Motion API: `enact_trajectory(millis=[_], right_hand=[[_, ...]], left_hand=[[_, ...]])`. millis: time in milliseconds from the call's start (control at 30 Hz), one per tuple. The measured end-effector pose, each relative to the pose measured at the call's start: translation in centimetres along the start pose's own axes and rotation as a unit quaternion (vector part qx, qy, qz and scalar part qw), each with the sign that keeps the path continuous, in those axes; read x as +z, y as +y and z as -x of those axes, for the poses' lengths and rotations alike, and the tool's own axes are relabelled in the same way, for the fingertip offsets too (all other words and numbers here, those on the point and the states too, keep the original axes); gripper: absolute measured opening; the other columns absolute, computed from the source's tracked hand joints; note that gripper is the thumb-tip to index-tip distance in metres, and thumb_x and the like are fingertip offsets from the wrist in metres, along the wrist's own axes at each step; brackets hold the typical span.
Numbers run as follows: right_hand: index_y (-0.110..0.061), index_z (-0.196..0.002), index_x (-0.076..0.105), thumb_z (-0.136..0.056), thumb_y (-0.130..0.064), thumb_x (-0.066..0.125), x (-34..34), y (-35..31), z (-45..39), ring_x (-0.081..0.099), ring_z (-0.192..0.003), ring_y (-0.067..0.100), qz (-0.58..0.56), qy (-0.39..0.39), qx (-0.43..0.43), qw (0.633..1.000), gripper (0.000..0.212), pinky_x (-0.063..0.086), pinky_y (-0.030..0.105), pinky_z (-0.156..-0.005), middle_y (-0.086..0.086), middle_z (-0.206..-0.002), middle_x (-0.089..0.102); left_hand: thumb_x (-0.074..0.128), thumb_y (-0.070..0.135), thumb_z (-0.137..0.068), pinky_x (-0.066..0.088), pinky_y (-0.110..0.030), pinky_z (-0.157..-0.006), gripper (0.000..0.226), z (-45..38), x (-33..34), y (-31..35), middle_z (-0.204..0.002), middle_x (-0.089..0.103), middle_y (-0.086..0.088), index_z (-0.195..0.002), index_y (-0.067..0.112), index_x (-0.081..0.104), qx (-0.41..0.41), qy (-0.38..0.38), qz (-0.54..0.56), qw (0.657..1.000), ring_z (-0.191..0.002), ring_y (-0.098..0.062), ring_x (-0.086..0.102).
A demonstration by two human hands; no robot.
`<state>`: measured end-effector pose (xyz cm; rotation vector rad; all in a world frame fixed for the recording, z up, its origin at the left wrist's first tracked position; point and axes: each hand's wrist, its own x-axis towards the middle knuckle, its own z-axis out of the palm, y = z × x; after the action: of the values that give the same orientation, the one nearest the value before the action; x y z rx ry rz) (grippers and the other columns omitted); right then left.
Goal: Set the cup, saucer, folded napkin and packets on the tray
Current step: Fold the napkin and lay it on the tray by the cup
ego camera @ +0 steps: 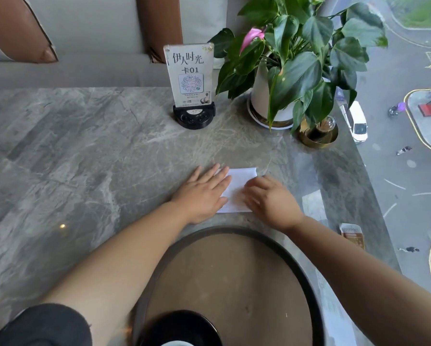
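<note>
1. The head view is the only view. Both hands press on a white napkin [239,188] that lies on the gray table [84,158], just past the far rim of the round tray [306,275].
2. The left hand [202,193] lies flat with its fingers spread, holding down the napkin's left side. The right hand [271,198] is curled a little, with its fingertips pushing on the right side. It looks like a fold is being made. Neither hand is pinching anything.
3. The tray is mostly bare. A dark saucer [182,328] sits at its near edge with something pale on it, maybe the cup, but it is cut off and I cannot tell.
4. A brown packet [353,236] lies on the table to the right, near the window side. A pale flat thing beside it is too blurry to name.
5. What could go wrong: the napkin is thin and the table is smooth, so it could slide and the fold come out crooked. An arm reaching back could bump the saucer.
6. Writing: the sign stand [190,76] reads "伊人时光" and "卡01", with a square code below. The packet's print is too small to read.
</note>
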<state>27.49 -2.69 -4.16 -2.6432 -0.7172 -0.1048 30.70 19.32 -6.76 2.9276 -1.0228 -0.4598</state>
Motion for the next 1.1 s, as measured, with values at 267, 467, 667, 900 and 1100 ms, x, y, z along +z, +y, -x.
enact_trajectory(millis=[267,467,667,900,1100], right_hand=[[-0.009,-0.125,0.062,-0.092,-0.023,0.061,1.7,1.5,0.0,0.057,-0.117,0.033,0.099,-0.027,0.054,0.993,0.036,0.046,0.043,-0.093,0.011,-0.133,0.058],[-0.015,-0.112,0.052,-0.095,-0.04,0.04,0.5,1.7,-2.5,0.056,-0.097,0.035,-0.017,-0.052,0.328,0.943,0.033,0.046,0.039,-0.075,0.012,-0.11,0.054],[-0.015,-0.099,0.059,-0.082,-0.021,0.061,-1.0,1.2,-5.6,0.059,-0.079,0.023,-0.262,-0.113,0.455,0.843,0.018,0.049,0.033,-0.069,0.008,-0.094,0.061],[-0.015,-0.081,0.046,-0.089,-0.008,0.059,-3.4,0.0,-4.1,0.045,-0.074,0.023,-0.466,-0.026,0.402,0.788,0.017,0.037,0.037,-0.065,0.012,-0.079,0.049],[-0.019,-0.078,0.048,-0.088,-0.004,0.061,-8.8,-2.7,0.2,0.054,-0.067,0.019,-0.579,0.047,0.334,0.742,0.023,0.041,0.026,-0.05,0.003,-0.072,0.056]], left_hand=[[0.004,0.053,-0.092,-0.014,-0.048,-0.114,0.067,0.2,-0.1,-0.3,-0.158,-0.019,0.002,-0.15,0.02,-0.006,0.014,-0.02,-0.012,1.0,-0.142,-0.015,-0.024],[0.0,0.052,-0.091,-0.016,-0.048,-0.114,0.067,0.2,0.4,-0.3,-0.153,-0.027,0.003,-0.149,0.02,-0.01,0.011,-0.014,-0.017,1.0,-0.139,-0.014,-0.03],[-0.002,0.053,-0.09,-0.019,-0.046,-0.112,0.067,0.2,0.9,-0.3,-0.152,-0.029,0.003,-0.148,0.02,-0.012,0.01,-0.005,-0.012,1.0,-0.137,-0.013,-0.034],[0.044,0.048,-0.089,0.002,-0.027,-0.115,0.083,1.3,-0.3,1.8,-0.16,-0.005,-0.002,-0.15,0.015,-0.001,-0.123,0.153,0.247,0.949,-0.145,-0.012,-0.003],[0.062,0.057,-0.069,0.047,-0.034,-0.095,0.063,2.4,-6.2,4.0,-0.115,0.065,0.005,-0.123,0.025,0.057,-0.174,0.112,0.66,0.722,-0.102,-0.006,0.061]])
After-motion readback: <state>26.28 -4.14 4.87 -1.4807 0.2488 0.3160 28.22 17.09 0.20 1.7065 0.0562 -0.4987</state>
